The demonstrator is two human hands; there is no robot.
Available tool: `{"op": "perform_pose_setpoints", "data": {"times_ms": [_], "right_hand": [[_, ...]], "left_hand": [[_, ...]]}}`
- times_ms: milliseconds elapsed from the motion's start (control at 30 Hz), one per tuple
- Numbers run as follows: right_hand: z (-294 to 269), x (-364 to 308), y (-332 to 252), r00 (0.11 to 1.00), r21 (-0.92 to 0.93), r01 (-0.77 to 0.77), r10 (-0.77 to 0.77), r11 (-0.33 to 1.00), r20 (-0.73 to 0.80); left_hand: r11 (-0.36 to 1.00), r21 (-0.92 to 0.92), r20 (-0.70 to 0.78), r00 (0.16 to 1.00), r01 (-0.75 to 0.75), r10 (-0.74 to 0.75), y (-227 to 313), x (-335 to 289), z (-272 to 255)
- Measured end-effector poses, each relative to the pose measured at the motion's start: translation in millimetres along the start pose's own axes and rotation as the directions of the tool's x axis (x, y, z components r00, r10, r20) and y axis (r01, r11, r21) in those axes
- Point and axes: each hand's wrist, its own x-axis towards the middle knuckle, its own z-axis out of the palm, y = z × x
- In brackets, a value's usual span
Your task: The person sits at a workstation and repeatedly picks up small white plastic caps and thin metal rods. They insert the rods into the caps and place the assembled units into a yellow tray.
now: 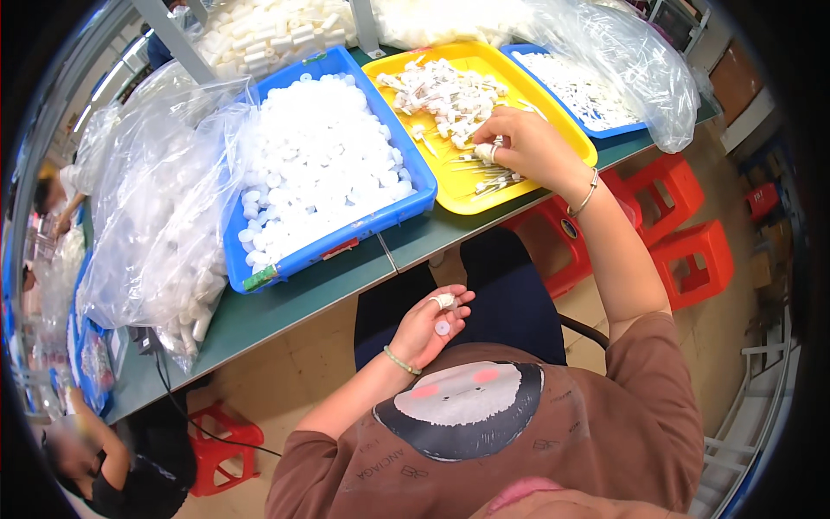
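Note:
My left hand (429,330) is held palm up over my lap, fingers partly curled. A small round white plastic cap (443,328) rests in it, and white wrapping shows on a finger. My right hand (534,149) reaches over the near right part of the yellow tray (471,206), thumb and fingers pinched together. White wrapping covers a finger there too; what the fingertips hold is hidden. Just below them lie thin metal-stemmed pieces (497,180) with white ends. A larger heap of white-headed pieces (450,95) fills the tray's far part.
Left of the yellow tray, a blue tray (346,238) holds many white caps. Another blue tray (618,131) with slim white pieces stands right. Clear plastic bags (164,208) lie on the green table (285,316). Red stools (692,259) stand at right; another person (130,458) sits lower left.

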Motion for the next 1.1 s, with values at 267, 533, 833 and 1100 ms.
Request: {"op": "perform_pose_setpoints", "data": {"times_ms": [267,533,833,1100], "right_hand": [[4.3,8.1,-2.8,0.989,-0.096,0.036,-0.022,0.995,0.144],[4.6,8.8,-0.8,0.983,-0.064,0.131,-0.121,0.989,0.137],[2.8,1.4,2.8,0.956,0.752,0.264,-0.059,0.604,-0.288],[48.5,-120.8,-74.6,0.979,0.448,0.161,-0.084,0.880,-0.187]], "left_hand": [[0.999,0.027,0.038,0.998,0.047,-0.048,5.0,-3.2,6.1],[0.998,-0.051,0.094,0.995,0.048,-0.043,7.9,-3.7,8.7],[0.958,-0.278,0.315,0.949,0.069,0.023,3.6,3.4,-3.9],[0.948,-0.311,0.320,0.932,-0.069,0.173,1.4,4.4,-1.3]]}}
